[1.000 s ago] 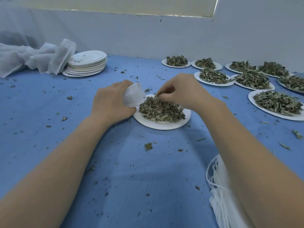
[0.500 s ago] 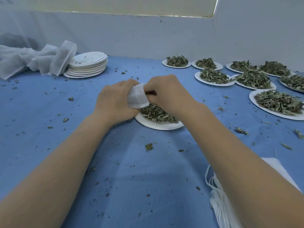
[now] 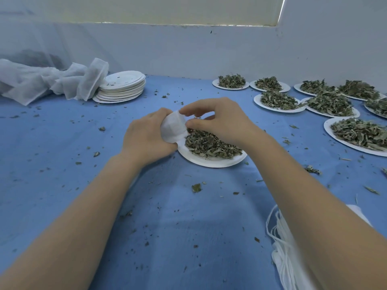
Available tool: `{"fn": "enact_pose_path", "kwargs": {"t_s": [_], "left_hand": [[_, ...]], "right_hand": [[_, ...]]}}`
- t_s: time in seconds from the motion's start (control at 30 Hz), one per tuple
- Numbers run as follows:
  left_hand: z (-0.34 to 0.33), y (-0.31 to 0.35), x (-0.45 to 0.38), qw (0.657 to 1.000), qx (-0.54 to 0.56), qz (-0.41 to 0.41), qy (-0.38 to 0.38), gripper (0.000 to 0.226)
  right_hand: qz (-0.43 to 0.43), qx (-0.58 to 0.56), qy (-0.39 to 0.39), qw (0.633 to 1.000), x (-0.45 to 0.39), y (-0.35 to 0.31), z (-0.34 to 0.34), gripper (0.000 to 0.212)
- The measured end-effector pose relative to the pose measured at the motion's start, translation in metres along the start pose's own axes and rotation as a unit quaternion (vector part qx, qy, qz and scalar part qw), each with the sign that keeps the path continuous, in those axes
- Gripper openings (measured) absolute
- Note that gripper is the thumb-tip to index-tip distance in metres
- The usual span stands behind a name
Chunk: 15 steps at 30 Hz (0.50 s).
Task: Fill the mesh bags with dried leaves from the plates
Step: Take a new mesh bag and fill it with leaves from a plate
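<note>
Mesh bag (image 3: 173, 128): white, gripped in left hand (image 3: 147, 137), fingers curled around it, over left rim of plate (image 3: 211, 161) of dried leaves (image 3: 211, 144), mid-counter. Right hand (image 3: 222, 120): fingers (image 3: 185, 110) and thumb pinching bag's mouth edge.

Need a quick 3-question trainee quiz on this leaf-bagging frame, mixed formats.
1. True or false: the left hand grips the mesh bag.
2. The stack of empty plates sits: A) far left, B) far right, C) beside the cords.
3. Fill in: the right hand is over the plate, its fingertips at the bag's ____.

Key: 1 true; 2 A; 3 mouth.
</note>
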<state>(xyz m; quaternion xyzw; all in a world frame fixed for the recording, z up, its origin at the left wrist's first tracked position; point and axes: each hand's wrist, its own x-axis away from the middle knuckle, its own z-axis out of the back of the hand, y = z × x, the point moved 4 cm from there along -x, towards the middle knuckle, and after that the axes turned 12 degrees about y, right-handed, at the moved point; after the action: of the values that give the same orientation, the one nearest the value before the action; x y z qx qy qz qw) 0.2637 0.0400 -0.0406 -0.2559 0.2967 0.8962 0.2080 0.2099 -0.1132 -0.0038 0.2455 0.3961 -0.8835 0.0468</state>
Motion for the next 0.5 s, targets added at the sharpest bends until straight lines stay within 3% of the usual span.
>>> {"fn": "enact_pose_path", "kwargs": {"t_s": [0.1, 0.2, 0.33, 0.5], "left_hand": [[0.004, -0.005, 0.007, 1.0, -0.023, 0.013, 0.014, 0.049], [0.003, -0.007, 0.016, 0.999, -0.032, 0.029, 0.025, 0.049], [0.002, -0.006, 0.019, 0.999, -0.026, 0.025, 0.03, 0.048], [0.001, -0.006, 0.02, 0.999, -0.023, 0.031, 0.021, 0.058]], "right_hand": [[-0.01, 0.113, -0.021, 0.993, -0.001, 0.009, -0.001, 0.021], [-0.013, 0.264, -0.082, 0.961, 0.002, 0.018, -0.009, 0.044], [0.014, 0.309, -0.105, 0.945, 0.006, 0.018, -0.02, 0.042], [0.012, 0.271, -0.056, 0.961, 0.001, 0.016, -0.008, 0.021]]}}
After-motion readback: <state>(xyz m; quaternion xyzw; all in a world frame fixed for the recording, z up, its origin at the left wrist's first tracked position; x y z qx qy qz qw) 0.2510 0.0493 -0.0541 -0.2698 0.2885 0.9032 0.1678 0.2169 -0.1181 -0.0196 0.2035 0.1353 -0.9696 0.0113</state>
